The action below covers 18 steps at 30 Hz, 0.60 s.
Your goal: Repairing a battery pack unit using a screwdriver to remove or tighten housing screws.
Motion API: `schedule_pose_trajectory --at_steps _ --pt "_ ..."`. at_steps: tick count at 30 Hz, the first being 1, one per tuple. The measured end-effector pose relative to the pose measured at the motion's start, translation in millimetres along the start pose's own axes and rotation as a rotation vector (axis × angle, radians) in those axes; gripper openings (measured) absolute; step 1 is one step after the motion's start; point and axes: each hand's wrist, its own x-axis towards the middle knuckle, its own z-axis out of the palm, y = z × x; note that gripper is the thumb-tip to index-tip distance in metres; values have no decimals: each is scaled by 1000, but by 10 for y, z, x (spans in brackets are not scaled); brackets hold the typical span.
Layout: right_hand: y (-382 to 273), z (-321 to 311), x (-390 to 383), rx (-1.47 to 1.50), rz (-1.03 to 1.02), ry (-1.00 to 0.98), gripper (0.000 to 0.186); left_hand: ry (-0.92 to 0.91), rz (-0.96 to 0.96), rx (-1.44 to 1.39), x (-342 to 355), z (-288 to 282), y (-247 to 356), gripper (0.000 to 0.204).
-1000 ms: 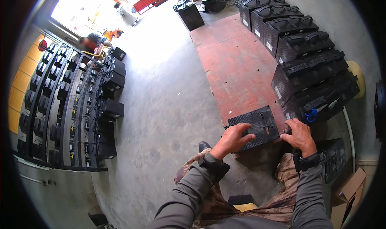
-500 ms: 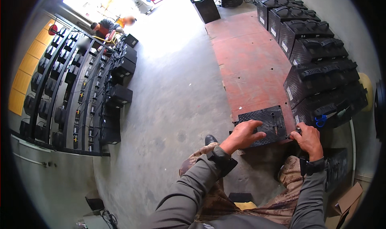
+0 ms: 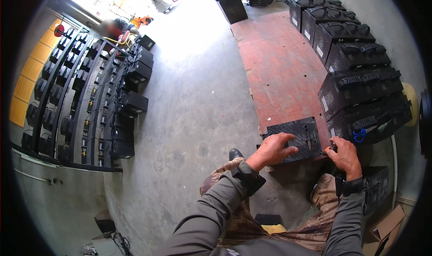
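Black and textured, a flat panel [image 3: 299, 140] is lying at the near end of a red board [image 3: 280, 71], a slim pointed tool [image 3: 308, 144] resting on it. The left hand [image 3: 272, 150] is covering its left part, fingers standing loosely apart, visibly gripping nothing. Beside its right edge, the right hand [image 3: 345, 156] is holding a small dark object [image 3: 332, 146] between bent fingers. Blue-handled scissors [image 3: 359, 135] are lying against a black case [image 3: 344, 123] beyond.

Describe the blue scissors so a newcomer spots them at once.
Find the long red board, then the row of black handled boxes along its right side. At the row's near end, just above and right of the person's right hand in the picture, are the scissors, set apart by bright blue finger loops against black.
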Motion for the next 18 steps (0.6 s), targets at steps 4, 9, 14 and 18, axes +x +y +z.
schedule_pose_trajectory --at_steps 4,9,14,18 --pt "-49 -51 11 -78 116 -40 41 -11 -15 11 -7 -19 37 54" --pt "-36 -44 -39 -33 -26 11 45 12 13 -9 1 12 -29 55" --pt "76 63 1 18 -171 4 43 16 8 -29 0 11 -8 55" --pt "51 33 -3 59 -57 -1 42 18 11 -29 6 15 -9 55"
